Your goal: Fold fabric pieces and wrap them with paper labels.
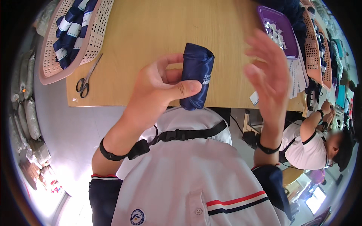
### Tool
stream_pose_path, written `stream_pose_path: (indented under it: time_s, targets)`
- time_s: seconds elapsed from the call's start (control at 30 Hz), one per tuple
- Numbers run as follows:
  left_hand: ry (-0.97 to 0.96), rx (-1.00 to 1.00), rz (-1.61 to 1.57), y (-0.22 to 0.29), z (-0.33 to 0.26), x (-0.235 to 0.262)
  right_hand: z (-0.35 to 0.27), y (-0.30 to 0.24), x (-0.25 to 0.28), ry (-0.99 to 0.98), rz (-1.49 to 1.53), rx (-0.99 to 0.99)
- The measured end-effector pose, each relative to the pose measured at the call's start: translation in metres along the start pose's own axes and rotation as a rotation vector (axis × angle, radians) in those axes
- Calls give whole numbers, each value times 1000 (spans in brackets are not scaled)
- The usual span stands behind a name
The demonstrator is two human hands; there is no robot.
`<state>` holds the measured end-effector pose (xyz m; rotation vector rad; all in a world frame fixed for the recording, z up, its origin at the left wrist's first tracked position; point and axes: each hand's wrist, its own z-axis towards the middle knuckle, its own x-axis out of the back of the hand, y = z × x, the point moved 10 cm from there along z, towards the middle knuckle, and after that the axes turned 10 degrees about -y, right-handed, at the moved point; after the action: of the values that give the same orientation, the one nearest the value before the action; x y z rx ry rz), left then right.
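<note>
My left hand is closed around a rolled bundle of shiny navy fabric, thumb across its front and fingers behind. The roll stands nearly upright above the table's front edge, with small white print on its right side. Off to the right, my right hand is raised and slightly blurred, its fingers apart and nothing seen in them. It is nearest to a purple tray of small white pieces and a stack of white paper strips.
A pink perforated basket at left holds several navy rolls with white bands. Scissors lie beside it on the wooden table. Another basket and dark fabric are at right. A co-worker sits at right.
</note>
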<state>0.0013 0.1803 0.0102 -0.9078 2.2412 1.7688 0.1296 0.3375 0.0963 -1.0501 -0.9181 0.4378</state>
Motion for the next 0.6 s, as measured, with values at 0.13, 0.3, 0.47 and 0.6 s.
stream_pose_path:
  time_s: [0.13,0.3,0.47,0.6]
  targets:
    - [-70,-11,-122,-5,6,-5,-59,50,42,-90,-675,-220]
    - [-68,-44,-139,-16,15,8,-109,76,12,-165,-836,-294]
    - [-53,-115,-153,-12,18,4,-121,67,-5,-136,-706,-243]
    - [-96,-93,-148,-16,21,-2,-138,61,8,-94,-685,25]
